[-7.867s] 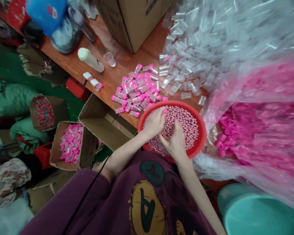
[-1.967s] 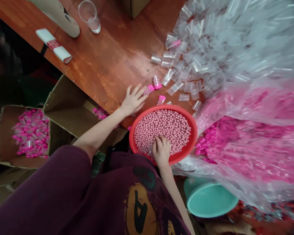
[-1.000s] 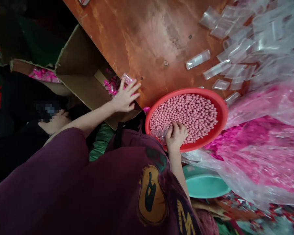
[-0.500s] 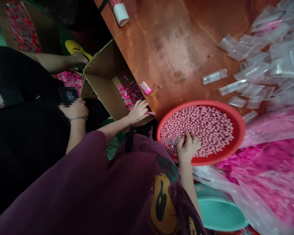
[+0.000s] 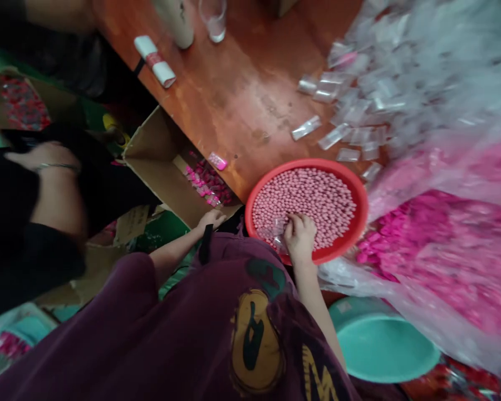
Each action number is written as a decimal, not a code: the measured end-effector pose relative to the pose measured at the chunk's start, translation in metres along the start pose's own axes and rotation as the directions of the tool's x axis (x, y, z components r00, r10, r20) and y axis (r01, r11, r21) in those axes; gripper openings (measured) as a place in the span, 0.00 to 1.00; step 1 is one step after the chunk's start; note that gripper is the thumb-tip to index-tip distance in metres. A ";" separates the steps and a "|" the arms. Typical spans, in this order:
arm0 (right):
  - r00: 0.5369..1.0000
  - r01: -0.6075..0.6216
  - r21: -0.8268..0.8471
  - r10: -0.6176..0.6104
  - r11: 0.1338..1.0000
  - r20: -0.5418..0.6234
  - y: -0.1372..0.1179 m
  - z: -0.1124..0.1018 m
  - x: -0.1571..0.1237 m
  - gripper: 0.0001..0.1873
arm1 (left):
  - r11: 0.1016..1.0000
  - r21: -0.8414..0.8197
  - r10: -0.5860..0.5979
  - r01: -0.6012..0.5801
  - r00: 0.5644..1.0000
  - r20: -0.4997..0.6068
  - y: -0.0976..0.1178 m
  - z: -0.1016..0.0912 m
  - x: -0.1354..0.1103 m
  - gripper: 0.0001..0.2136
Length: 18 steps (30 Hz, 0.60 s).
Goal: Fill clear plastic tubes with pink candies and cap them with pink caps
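Note:
My right hand [image 5: 301, 236] is curled in the near side of a red bowl [image 5: 359, 189] full of small pink beads [image 5: 309, 195]. Its fingers pinch a clear plastic tube [image 5: 278, 227] pushed into the beads. My left hand [image 5: 211, 219] lies with fingers out on the near flap of an open cardboard box [image 5: 154, 161] below the table edge, holding nothing. Inside the box lie several pink-capped filled tubes [image 5: 206, 182]. One filled tube [image 5: 217, 161] rests alone on the wooden table [image 5: 234, 100] near its edge.
A heap of empty clear tubes [image 5: 359, 94] covers the table's right. A plastic bag of pink caps [image 5: 442, 239] sits right of the bowl, above a teal basin [image 5: 384, 345]. A person in black [image 5: 37, 189] is at the left. A white packet [image 5: 155, 54] and a glass cup [image 5: 214, 19] stand far back.
The pile of filled tubes is gone from the table and now lies in the box. My left hand drew back from the table edge to the box flap. My right hand stays in the bowl.

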State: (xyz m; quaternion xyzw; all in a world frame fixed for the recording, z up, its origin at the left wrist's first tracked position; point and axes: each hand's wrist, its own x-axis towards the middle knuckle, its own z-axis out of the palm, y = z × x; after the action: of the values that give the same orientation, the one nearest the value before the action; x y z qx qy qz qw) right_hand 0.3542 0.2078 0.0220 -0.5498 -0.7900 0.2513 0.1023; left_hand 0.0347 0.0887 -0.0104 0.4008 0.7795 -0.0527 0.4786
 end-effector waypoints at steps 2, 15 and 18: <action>0.999 0.018 0.002 -0.018 1.000 -0.038 0.001 -0.004 -0.001 0.18 | 1.000 0.017 0.020 -0.018 0.986 -0.167 0.010 -0.018 0.007 0.14; 0.972 0.031 0.149 0.005 0.988 -0.233 -0.003 -0.028 -0.021 0.16 | 0.984 0.125 -0.028 0.129 0.800 -0.599 0.117 -0.113 0.075 0.11; 0.967 0.007 0.178 0.038 0.984 -0.250 -0.003 -0.027 -0.027 0.16 | 0.987 0.126 -0.004 0.097 0.807 -0.591 0.096 -0.109 0.059 0.02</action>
State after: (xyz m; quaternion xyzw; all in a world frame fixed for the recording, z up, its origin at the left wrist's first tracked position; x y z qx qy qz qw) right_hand 0.3732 0.1892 0.0496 -0.5723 -0.7406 0.2493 0.2486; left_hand 0.0097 0.2380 0.0301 0.4113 0.8935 0.0028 0.1805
